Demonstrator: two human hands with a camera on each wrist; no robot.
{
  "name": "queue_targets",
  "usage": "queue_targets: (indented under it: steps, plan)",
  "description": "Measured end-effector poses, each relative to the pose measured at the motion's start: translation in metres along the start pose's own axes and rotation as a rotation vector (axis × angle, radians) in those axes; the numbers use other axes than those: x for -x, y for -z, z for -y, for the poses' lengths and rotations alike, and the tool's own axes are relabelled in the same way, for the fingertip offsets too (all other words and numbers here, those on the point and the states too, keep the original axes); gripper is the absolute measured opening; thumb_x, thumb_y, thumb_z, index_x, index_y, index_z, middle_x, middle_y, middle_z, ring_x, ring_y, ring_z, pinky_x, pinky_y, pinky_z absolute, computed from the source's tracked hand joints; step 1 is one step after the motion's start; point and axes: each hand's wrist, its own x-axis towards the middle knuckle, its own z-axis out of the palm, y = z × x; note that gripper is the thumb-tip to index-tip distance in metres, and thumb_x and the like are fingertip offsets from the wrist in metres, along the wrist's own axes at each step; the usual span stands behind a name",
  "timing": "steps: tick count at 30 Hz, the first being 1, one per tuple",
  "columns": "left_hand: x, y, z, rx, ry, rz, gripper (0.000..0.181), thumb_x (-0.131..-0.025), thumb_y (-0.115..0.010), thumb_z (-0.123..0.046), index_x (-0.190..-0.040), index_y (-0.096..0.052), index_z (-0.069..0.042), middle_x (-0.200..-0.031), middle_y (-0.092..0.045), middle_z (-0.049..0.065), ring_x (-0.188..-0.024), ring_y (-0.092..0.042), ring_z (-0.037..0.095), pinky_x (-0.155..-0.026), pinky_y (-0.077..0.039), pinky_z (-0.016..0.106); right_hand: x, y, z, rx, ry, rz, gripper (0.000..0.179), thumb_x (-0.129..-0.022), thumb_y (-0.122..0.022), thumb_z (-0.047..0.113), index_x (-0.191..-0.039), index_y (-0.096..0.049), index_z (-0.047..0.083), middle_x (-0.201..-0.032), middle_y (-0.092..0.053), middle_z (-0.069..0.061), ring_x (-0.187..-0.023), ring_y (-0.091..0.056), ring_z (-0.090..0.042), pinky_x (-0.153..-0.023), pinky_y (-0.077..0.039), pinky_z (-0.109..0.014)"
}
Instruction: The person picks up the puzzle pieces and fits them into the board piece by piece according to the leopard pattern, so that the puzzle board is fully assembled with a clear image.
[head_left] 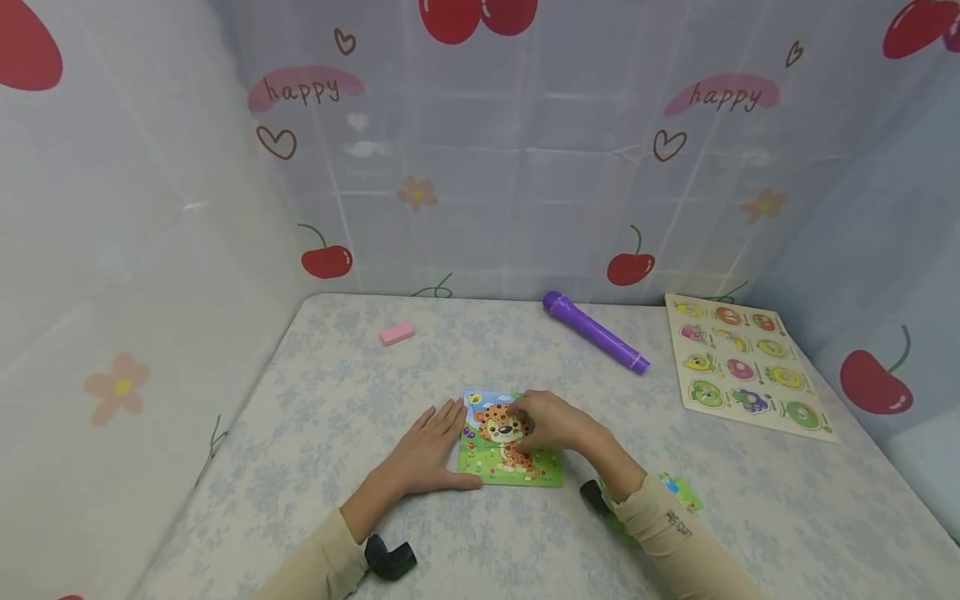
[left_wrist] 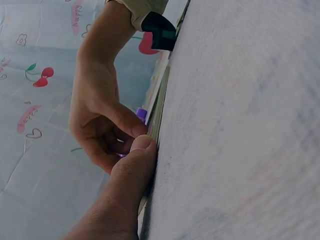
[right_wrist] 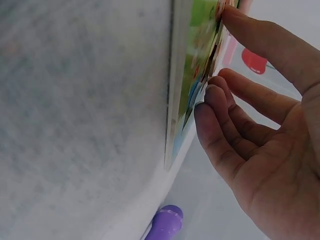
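A square jigsaw puzzle (head_left: 487, 467) with a cartoon leopard on green grass lies flat on the table. My left hand (head_left: 429, 454) rests along its left side, fingers extended, the thumb touching the bottom edge. Over the upper right part, my right hand (head_left: 555, 421) holds a puzzle piece (right_wrist: 214, 50) between thumb and bent fingertips, close against the board. The hand covers most of that piece in the head view. Beside the right forearm lie loose puzzle pieces (head_left: 681, 492), partly hidden by the sleeve.
A pink eraser-like block (head_left: 397, 333) lies at the back left. Behind the puzzle is a purple toy microphone (head_left: 596, 332). A fruit picture board (head_left: 750, 367) lies at the right. Printed curtains (head_left: 480, 167) enclose the table's back and sides.
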Motion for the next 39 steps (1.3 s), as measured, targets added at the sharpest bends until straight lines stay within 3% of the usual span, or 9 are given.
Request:
queue_targets:
  steps: [5,11,23,30,39]
  plan:
    - [0.0002,0.0001,0.0001,-0.009,-0.003,-0.002,0.118,-0.077,-0.048,-0.084,-0.157,-0.012,-0.006,-0.165,-0.011,0.009,-0.153,-0.012,0.025,-0.123,-0.017,0.047,0.0013,-0.0004,-0.0005,-0.005,-0.01,-0.015,0.051,-0.075,-0.085,0.025,-0.12,-0.068,0.007,-0.094,-0.059,0.001,-0.083,-0.051,-0.012,-0.074,-0.047,-0.031]
    - [0.0028,0.0015,-0.0026,0.004,0.002,0.003,0.116,-0.078,-0.05,-0.082,-0.157,-0.012,-0.006,-0.165,-0.012,0.01,-0.153,-0.012,0.025,-0.123,-0.016,0.048,0.0006,-0.0043,0.0,0.018,0.004,-0.028,0.049,-0.075,-0.085,0.031,-0.115,-0.069,0.007,-0.096,-0.062,0.002,-0.087,-0.054,-0.011,-0.08,-0.05,-0.032]
    - [0.0012,0.0006,-0.0017,-0.01,-0.004,-0.007,0.117,-0.077,-0.05,-0.083,-0.157,-0.014,-0.005,-0.165,-0.013,0.011,-0.153,-0.014,0.026,-0.122,-0.018,0.048,-0.0005,-0.0052,0.0016,-0.015,0.022,-0.023,0.047,-0.077,-0.084,0.028,-0.114,-0.068,0.004,-0.097,-0.063,-0.002,-0.087,-0.054,-0.013,-0.08,-0.049,-0.035]
    - [-0.0004,0.0019,-0.0014,-0.004,0.017,0.016,0.117,-0.077,-0.05,-0.083,-0.157,-0.01,-0.008,-0.165,-0.008,0.008,-0.153,-0.009,0.023,-0.124,-0.014,0.046,-0.0025,-0.0041,0.0023,-0.013,0.012,-0.021,0.047,-0.077,-0.084,0.027,-0.114,-0.068,0.004,-0.096,-0.063,-0.002,-0.086,-0.054,-0.013,-0.08,-0.049,-0.035]
    - [0.001,0.0019,-0.0027,0.001,0.013,0.008,0.117,-0.077,-0.051,-0.082,-0.157,-0.012,-0.006,-0.165,-0.011,0.009,-0.153,-0.011,0.024,-0.124,-0.015,0.047,0.004,-0.0006,-0.002,-0.026,0.015,-0.027,0.051,-0.078,-0.082,0.034,-0.118,-0.068,0.005,-0.097,-0.063,-0.001,-0.086,-0.055,-0.014,-0.078,-0.049,-0.034]
